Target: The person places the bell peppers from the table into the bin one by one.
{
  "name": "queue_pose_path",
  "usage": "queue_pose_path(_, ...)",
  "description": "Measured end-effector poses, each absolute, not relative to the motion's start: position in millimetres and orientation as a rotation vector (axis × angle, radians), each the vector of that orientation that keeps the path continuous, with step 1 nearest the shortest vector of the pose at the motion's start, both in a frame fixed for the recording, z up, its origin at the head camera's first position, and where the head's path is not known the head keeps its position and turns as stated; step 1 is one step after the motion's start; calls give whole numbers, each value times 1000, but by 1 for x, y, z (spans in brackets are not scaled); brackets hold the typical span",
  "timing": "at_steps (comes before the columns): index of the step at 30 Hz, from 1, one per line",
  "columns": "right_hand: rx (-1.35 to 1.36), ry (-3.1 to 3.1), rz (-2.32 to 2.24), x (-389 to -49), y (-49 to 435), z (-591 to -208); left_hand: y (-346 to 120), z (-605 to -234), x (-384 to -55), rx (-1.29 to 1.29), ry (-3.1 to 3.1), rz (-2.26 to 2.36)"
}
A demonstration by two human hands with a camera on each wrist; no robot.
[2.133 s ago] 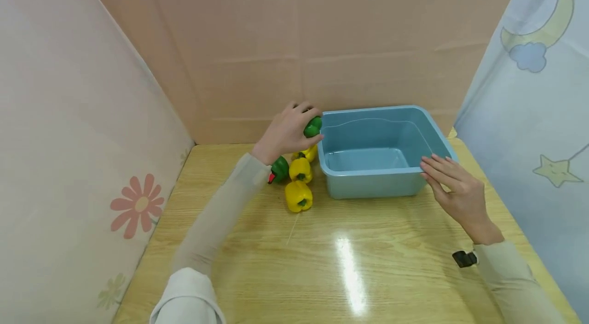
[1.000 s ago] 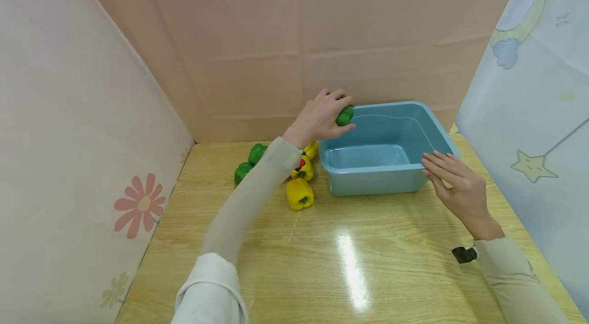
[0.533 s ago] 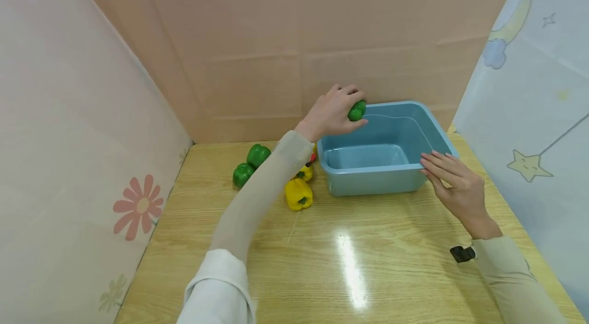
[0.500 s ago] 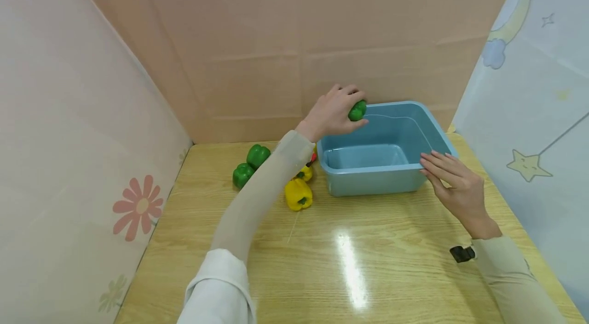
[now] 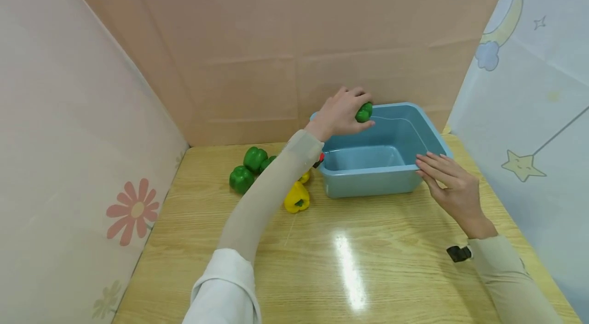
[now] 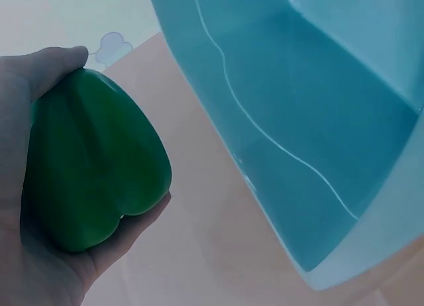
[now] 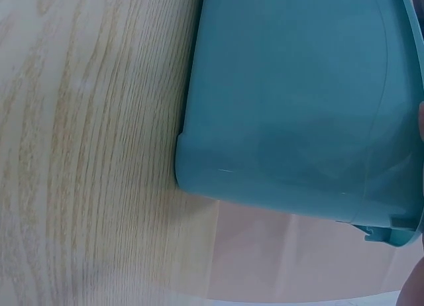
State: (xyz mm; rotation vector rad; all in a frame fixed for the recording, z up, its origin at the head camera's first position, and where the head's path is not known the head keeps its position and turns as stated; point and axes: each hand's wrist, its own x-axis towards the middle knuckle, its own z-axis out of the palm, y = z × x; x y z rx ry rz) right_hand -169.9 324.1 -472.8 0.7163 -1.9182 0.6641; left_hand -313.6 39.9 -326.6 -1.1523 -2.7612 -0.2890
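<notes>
Left hand (image 5: 339, 113) is gripping green pepper (image 5: 364, 113) at the far rim of blue basin (image 5: 368, 183); right hand (image 5: 453, 188), fingers straight, is resting on the near right rim.

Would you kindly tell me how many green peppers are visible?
4: one pepper in the left hand; front pepper and rear pepper on the table; last pepper partly behind the left sleeve. More may be hidden.

Tub (image 5: 372, 183) partly behind left fingers (image 5: 362, 97)
</notes>
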Motion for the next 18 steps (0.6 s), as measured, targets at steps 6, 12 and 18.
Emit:
queue_pose_path(6, 709, -1924, 655, -169, 325, -472, 47, -331, -317, -1150, -2766, -285)
queue_pose_path(12, 708, -1916, 647, -168, 327, -471, 56, -336, -319, -1182, -2768, -294)
queue_pose_path(18, 702, -1907, 642, -166, 327, -471, 66, -340, -320, -1208, -2767, -297)
